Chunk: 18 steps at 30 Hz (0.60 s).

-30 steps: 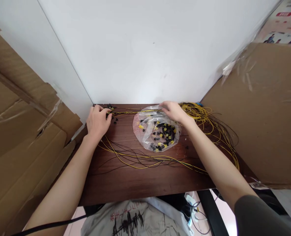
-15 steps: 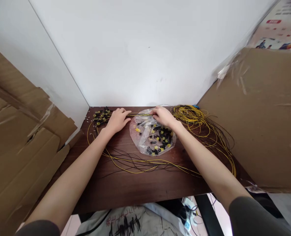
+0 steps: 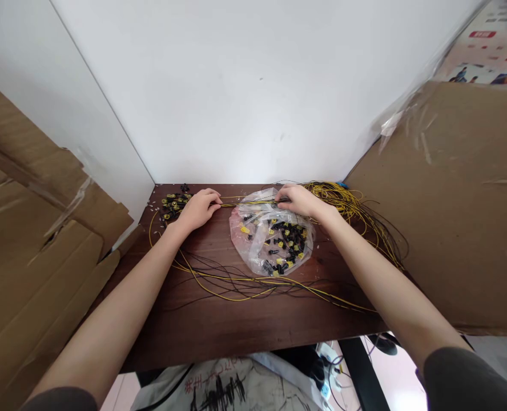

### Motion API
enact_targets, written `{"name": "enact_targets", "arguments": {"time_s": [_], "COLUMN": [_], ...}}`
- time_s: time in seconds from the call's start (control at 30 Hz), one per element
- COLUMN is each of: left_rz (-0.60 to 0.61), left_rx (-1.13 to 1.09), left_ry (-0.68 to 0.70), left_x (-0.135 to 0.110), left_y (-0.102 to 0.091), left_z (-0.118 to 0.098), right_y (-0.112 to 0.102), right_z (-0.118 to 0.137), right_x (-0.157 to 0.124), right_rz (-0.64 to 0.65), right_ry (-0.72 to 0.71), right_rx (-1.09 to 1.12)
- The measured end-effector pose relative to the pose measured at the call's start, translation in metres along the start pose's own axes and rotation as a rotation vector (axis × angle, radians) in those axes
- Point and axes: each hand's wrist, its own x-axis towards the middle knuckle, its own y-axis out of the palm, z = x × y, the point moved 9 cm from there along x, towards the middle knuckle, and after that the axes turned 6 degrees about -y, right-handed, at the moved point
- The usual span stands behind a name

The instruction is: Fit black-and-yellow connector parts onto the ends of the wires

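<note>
A bundle of thin yellow and black wires (image 3: 247, 202) stretches level between my two hands, above the far part of a clear plastic bag. My left hand (image 3: 200, 208) pinches its left part, beside a cluster of black and yellow connectors (image 3: 174, 202). My right hand (image 3: 298, 201) has its fingers closed round the bundle farther right. Under the wires lies the plastic bag (image 3: 247, 257), with several small black and yellow parts in or on it. From the right hand the wires lead toward a tangled yellow and black coil (image 3: 337, 200).
Loose wires (image 3: 245, 279) cross the brown table (image 3: 236, 331) nearer to me. Cardboard flanks both sides, left (image 3: 43, 228) and right (image 3: 463, 211). A white wall (image 3: 253, 103) rises behind. Below the front edge is a power strip (image 3: 324, 388).
My right hand has slid to the right along the wires, and my left hand has shifted slightly left with its fingers now closed. The bag has moved a little right.
</note>
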Motion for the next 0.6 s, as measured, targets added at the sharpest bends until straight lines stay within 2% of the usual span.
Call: {"name": "enact_targets", "arguments": {"time_s": [0.17, 0.3, 0.6], "left_rz": [-0.016, 0.025, 0.094], "left_rx": [-0.011, -0.043, -0.099], "left_ry": [-0.038, -0.055, -0.05], "left_x": [0.001, 0.001, -0.008], "left_y": [-0.004, -0.005, -0.01], "left_z": [0.01, 0.017, 0.021], "right_y": [0.002, -0.002, -0.006], "right_z": [-0.023, -0.042, -0.061], "right_x": [-0.008, -0.022, -0.055], "right_rz": [0.046, 0.041, -0.011], "right_ry": [0.022, 0.061, 0.032], "right_rx": [0.014, 0.02, -0.018]}}
